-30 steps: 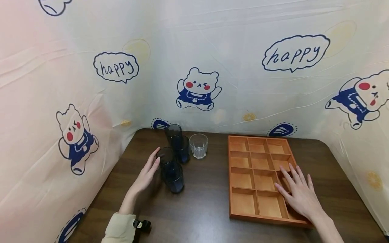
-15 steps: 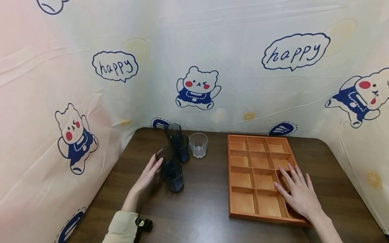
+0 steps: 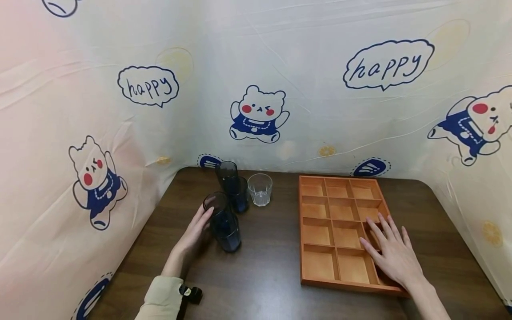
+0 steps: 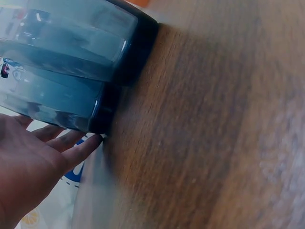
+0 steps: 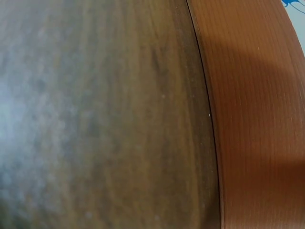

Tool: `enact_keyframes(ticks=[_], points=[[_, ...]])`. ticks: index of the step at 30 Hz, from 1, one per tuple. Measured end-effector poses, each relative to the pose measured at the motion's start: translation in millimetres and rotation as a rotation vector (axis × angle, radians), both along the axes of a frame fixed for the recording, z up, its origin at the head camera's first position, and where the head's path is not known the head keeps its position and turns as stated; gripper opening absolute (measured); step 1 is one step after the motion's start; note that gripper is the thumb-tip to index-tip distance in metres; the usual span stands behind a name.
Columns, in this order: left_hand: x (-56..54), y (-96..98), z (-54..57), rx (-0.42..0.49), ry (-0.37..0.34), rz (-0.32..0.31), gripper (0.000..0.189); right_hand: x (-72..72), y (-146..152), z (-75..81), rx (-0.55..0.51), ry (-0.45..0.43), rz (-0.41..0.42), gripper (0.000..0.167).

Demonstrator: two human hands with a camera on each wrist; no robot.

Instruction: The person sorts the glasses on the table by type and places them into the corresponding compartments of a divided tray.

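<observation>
My left hand (image 3: 196, 229) is at the left side of the nearer dark blue drinking glasses (image 3: 226, 229), which overlap one above the other in the head view. Its thumb overlaps the upper glass just below the rim. In the left wrist view, loosely extended fingers (image 4: 78, 151) lie along the side of a blue-tinted glass (image 4: 62, 98); a second glass (image 4: 90, 38) overlaps it. My right hand (image 3: 394, 258) lies spread over the right side of a wooden compartment box (image 3: 320, 282). Only the box's side wall (image 5: 262, 119) and the tabletop show in the right wrist view.
Behind the nearer glasses stand more dark blue glasses (image 3: 236, 191), close to the back of the table. A clear faceted glass (image 3: 260, 191) stands to their right. Printed cloth (image 3: 320, 111) hangs around the brown wooden table (image 3: 264, 275).
My left hand has shifted slightly right and its thumb has come further over the glass. The right hand keeps its place on the box. The head view has shifted a little.
</observation>
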State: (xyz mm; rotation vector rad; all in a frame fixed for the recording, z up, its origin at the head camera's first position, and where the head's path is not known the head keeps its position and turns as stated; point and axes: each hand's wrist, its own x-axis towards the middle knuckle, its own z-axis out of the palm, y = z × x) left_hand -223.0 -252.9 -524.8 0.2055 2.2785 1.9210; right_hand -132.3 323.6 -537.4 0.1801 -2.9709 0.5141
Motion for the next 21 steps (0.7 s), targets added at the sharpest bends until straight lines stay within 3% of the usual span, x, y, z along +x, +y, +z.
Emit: enact_keyframes(ticks=[11,21], points=[[1.5,1.8,-0.1,-0.034,0.053,0.028,0.059,0.3,-0.4,-0.1,-0.002,0.004,-0.001,0.078],[-2.9,-1.8,-0.9,-0.051,0.213,0.054,0.066,0.0,0.1,-1.2,0.004,0.01,-0.002,0.078]])
